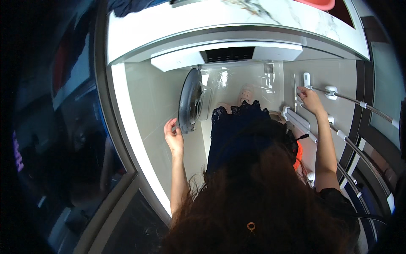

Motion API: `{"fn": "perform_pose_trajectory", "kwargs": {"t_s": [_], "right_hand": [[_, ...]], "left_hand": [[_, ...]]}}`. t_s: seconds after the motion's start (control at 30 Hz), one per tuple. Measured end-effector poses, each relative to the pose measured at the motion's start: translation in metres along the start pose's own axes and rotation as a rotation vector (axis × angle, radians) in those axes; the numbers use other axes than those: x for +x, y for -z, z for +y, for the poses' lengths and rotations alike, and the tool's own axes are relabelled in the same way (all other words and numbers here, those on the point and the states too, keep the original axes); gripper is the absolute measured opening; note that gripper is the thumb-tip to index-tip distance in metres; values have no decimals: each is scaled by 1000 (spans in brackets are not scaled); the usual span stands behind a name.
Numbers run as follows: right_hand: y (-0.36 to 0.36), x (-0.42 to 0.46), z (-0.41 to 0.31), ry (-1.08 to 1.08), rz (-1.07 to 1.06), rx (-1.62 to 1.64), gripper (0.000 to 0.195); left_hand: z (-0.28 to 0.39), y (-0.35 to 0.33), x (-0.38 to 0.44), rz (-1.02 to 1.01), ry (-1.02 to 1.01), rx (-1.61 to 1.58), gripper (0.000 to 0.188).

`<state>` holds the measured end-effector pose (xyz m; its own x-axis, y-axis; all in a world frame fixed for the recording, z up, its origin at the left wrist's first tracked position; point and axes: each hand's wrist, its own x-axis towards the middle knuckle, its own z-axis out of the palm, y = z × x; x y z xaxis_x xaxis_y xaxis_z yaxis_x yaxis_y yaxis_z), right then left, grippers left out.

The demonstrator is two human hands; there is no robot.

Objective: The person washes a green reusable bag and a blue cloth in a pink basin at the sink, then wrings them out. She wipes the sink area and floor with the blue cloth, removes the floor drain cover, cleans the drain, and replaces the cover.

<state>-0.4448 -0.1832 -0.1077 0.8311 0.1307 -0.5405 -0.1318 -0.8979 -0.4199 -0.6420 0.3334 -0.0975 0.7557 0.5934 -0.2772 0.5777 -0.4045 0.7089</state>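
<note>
My left hand (173, 136) is raised beside the outer rim of a round washing machine door (187, 98), its fingers curled apart and nothing seen in them. Whether the fingertips touch the rim, I cannot tell. The door has a dark rim and a clear bulging glass, and it stands swung out from the white machine front (177, 59). On the other side, my right hand (310, 99) hovers by the wall, fingers loosely bent and nothing visible in them. Just past its fingertips is a thin upright white rod (295, 92), near a white-tipped metal pole (320, 90).
Above the machine runs a white marbled countertop (190, 19) with dark cloth (134, 7) and a pink basin (318, 3). Metal poles (374, 109) line the right wall. A floor drain (268, 68) lies ahead of my pink clogs (246, 92). A dark-framed glass panel (79, 127) stands left.
</note>
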Motion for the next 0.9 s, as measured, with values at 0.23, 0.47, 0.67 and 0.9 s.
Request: {"fn": "perform_pose_trajectory", "kwargs": {"t_s": [0.23,0.47,0.67,0.9], "right_hand": [[-24,-13,71,-111,19,28,32],[-69,-104,85,-307,178,114,32],[-140,-221,48,-464,270,155,31],[-245,-348,-5,-630,256,348,36]], "left_hand": [[31,-36,5,-131,-106,99,32],[20,-65,49,-372,-321,-36,31],[50,-78,70,-474,-608,216,26],[19,-82,80,-609,-608,301,25]]}}
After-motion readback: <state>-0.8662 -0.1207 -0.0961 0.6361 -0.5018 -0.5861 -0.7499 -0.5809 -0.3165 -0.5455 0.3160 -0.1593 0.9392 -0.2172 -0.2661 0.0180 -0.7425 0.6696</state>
